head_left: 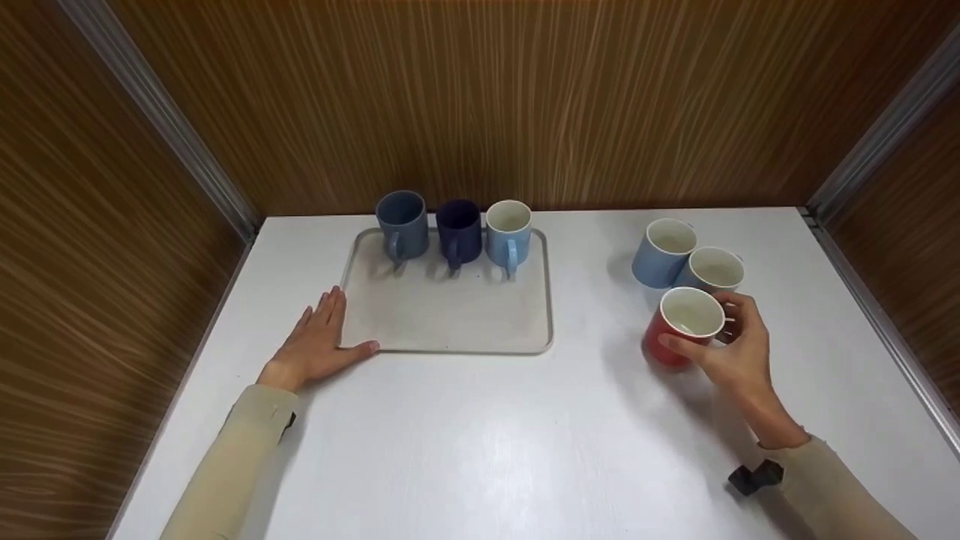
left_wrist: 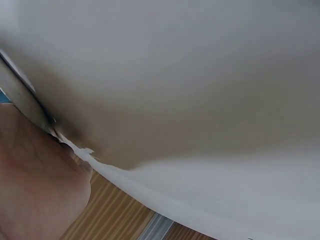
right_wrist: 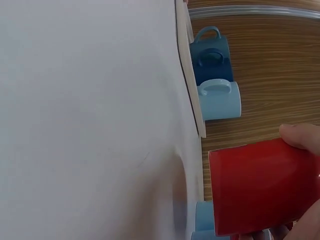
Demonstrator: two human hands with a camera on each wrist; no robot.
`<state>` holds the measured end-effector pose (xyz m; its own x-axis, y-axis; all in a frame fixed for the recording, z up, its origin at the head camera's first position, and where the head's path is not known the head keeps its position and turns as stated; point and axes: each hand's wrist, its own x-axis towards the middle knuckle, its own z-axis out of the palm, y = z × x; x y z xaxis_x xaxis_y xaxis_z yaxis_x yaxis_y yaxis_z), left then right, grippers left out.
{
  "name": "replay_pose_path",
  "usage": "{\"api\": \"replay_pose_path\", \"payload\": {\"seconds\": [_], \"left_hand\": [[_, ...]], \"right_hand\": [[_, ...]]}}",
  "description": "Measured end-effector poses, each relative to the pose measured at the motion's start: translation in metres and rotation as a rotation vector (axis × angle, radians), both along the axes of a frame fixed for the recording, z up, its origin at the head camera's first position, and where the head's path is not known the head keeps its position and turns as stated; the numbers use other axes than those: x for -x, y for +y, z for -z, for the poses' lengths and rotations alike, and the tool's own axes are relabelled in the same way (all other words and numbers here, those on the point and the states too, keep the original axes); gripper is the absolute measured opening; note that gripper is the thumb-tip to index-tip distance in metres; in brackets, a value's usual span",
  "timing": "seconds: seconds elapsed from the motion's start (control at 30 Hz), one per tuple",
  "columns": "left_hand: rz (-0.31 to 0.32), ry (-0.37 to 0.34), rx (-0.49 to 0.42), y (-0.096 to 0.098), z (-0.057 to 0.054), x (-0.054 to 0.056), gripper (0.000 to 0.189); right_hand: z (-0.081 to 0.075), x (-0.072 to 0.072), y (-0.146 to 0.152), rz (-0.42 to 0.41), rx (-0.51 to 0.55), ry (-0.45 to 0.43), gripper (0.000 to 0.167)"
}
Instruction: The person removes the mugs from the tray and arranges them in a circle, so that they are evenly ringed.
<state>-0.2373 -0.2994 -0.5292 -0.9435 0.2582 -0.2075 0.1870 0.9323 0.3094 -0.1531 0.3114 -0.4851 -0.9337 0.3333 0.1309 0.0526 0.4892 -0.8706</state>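
My right hand (head_left: 739, 345) grips a red mug (head_left: 666, 341), white inside, with the thumb on its near side and fingers at the handle side. In the right wrist view the red mug (right_wrist: 265, 187) shows its base tipped toward the camera. At the left edge of a pale tray (head_left: 450, 319) my left hand (head_left: 319, 345) rests with straight, spread fingers, thumb at the tray's near left corner. A grey-blue mug (head_left: 405, 229), a dark navy mug (head_left: 460, 232) and a light blue mug (head_left: 508, 240) stand in a row along the tray's far side, handles facing me.
Just behind the red mug stand two blue mugs with white insides, one farther back (head_left: 656, 262) and one nearer (head_left: 705, 277). Wood-grain panels (head_left: 525, 105) enclose the white table (head_left: 480, 442) at the back and sides.
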Motion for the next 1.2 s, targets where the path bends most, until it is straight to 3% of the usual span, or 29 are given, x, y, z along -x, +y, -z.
{"api": "replay_pose_path", "payload": {"seconds": [0.53,0.9,1.2], "left_hand": [[0.009,0.001,0.000,-0.002,0.000,0.000,0.130],[0.004,-0.020,0.020,-0.002,0.002,0.004,0.132],[0.006,-0.004,-0.001,-0.001,0.001,0.001,0.130]], "right_hand": [[0.012,0.005,0.018,0.050,-0.021,-0.051,0.094],[0.014,0.010,0.023,0.089,-0.004,-0.113,0.097],[0.016,0.014,0.025,0.100,0.014,-0.124,0.095]]}}
